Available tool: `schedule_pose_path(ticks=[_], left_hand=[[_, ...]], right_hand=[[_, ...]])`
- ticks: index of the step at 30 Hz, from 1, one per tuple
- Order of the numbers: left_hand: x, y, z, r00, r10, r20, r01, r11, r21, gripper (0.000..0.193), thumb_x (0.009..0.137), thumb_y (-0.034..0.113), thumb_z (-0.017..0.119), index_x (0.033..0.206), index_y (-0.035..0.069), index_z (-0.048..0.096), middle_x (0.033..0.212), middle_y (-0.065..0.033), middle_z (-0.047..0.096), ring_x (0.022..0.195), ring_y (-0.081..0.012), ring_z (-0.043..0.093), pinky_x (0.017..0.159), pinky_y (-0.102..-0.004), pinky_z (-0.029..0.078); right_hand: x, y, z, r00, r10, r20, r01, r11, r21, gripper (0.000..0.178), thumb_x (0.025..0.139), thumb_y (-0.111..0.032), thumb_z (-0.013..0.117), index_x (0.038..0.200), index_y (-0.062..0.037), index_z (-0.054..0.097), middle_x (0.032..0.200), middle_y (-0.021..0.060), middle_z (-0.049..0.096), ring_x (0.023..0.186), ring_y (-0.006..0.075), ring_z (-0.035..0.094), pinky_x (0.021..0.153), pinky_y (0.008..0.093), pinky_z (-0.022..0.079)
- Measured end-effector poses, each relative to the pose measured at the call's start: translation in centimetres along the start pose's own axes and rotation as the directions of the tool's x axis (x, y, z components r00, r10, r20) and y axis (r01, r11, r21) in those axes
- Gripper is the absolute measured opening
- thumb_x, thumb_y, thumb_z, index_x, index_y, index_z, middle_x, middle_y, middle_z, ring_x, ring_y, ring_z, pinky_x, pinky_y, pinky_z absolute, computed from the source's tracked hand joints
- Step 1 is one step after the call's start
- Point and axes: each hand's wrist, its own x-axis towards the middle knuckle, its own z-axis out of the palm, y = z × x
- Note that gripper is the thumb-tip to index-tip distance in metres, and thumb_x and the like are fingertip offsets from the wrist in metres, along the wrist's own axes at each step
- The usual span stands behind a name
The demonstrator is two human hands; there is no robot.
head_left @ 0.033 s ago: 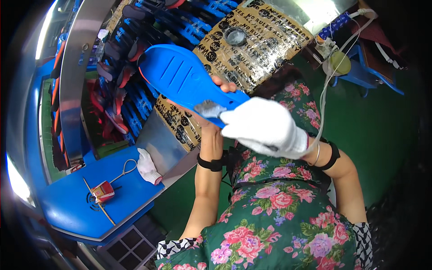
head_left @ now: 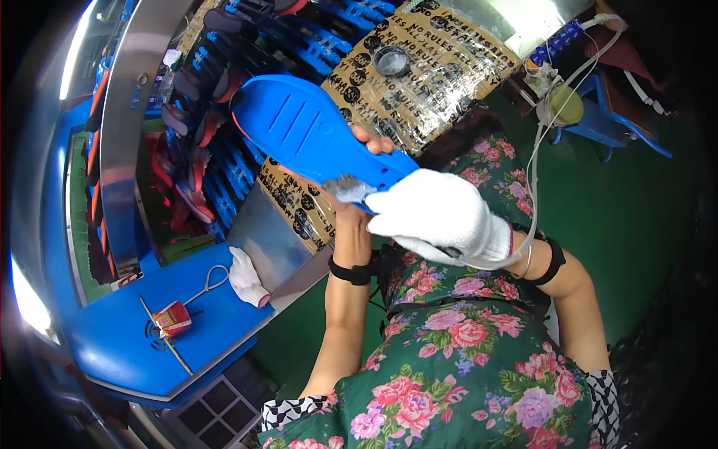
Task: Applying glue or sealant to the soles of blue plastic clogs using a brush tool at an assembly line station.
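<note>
My bare left hand point(head_left: 372, 140) holds a blue shoe sole point(head_left: 288, 123) from underneath, its fingertips curling over the near edge. The sole is tilted, with grooves and small holes on its face and a thin red line along its rim. My right hand point(head_left: 437, 213), in a white knit glove, is closed on a brush point(head_left: 348, 187) with grey, pale-tipped bristles. The bristles lie against the sole's lower edge, close to my left wrist. Most of the brush handle is hidden inside the glove.
A tape-covered brown surface point(head_left: 449, 82) holds a round clear dish point(head_left: 392, 61). Racks of dark and red soles point(head_left: 196, 168) stand at left. A blue machine top point(head_left: 112, 337) carries a white glove point(head_left: 247, 277) and a red box point(head_left: 172, 319). A pale hose point(head_left: 537, 165) hangs by my right arm.
My right hand and the brush have shifted slightly down along the sole's edge. The left hand and the sole stay nearly in place.
</note>
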Motion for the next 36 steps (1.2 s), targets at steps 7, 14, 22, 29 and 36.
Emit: schedule_pose_path(ticks=[7,14,22,29,36], left_hand=[[0.2,-0.1,-0.9,0.995,0.087,0.046,-0.085,0.995,-0.05,0.117,0.069,0.1,0.042,0.122,-0.003,0.06,0.105,-0.0181,0.07,0.108,-0.0375,0.062,0.101,-0.049,0.05],[1.0,0.7,-0.1,0.992,0.101,0.079,-0.087,0.982,-0.168,0.111,0.07,0.096,0.049,0.124,0.0,0.059,0.104,-0.015,0.068,0.104,-0.0348,0.062,0.1,-0.0475,0.05],[1.5,0.8,0.0,0.997,0.067,0.046,-0.059,0.986,-0.153,0.109,0.071,0.096,0.047,0.119,-0.001,0.059,0.102,-0.0149,0.067,0.098,-0.0325,0.063,0.096,-0.0469,0.052],[1.2,2.6,-0.4,0.982,-0.098,-0.161,0.107,0.993,0.044,0.11,0.077,0.096,0.036,0.134,0.003,0.051,0.107,-0.0163,0.064,0.085,-0.0308,0.065,0.083,-0.0495,0.05],[1.6,3.2,0.5,0.947,-0.31,-0.081,0.311,0.95,0.004,0.117,0.076,0.098,0.03,0.138,0.0,0.049,0.112,-0.019,0.065,0.082,-0.0342,0.065,0.079,-0.0492,0.049]], right_hand=[[-0.4,0.7,-1.9,0.996,0.052,0.072,-0.055,0.998,0.043,0.021,0.081,-0.011,0.08,0.102,-0.0103,0.077,0.103,0.0095,0.076,0.082,0.0274,0.071,0.076,0.0388,0.058],[-0.7,0.3,-1.6,0.934,0.357,0.032,-0.344,0.87,0.352,0.016,0.082,-0.005,0.078,0.097,-0.0081,0.078,0.098,0.0088,0.076,0.089,0.0249,0.073,0.079,0.0356,0.059],[-1.3,-0.3,-2.1,0.944,0.311,0.114,-0.331,0.865,0.377,0.015,0.078,-0.003,0.081,0.092,-0.0079,0.077,0.096,0.0084,0.077,0.086,0.0225,0.073,0.074,0.0345,0.059],[-2.8,0.2,-1.5,0.991,0.018,0.134,-0.011,0.999,-0.047,0.022,0.084,-0.012,0.078,0.106,-0.0126,0.076,0.098,0.0088,0.073,0.083,0.025,0.068,0.066,0.036,0.057],[-2.0,0.6,-3.1,0.972,0.169,0.162,-0.191,0.972,0.135,0.016,0.082,-0.008,0.077,0.097,-0.0105,0.076,0.102,0.0073,0.076,0.086,0.0256,0.071,0.073,0.0369,0.058]])
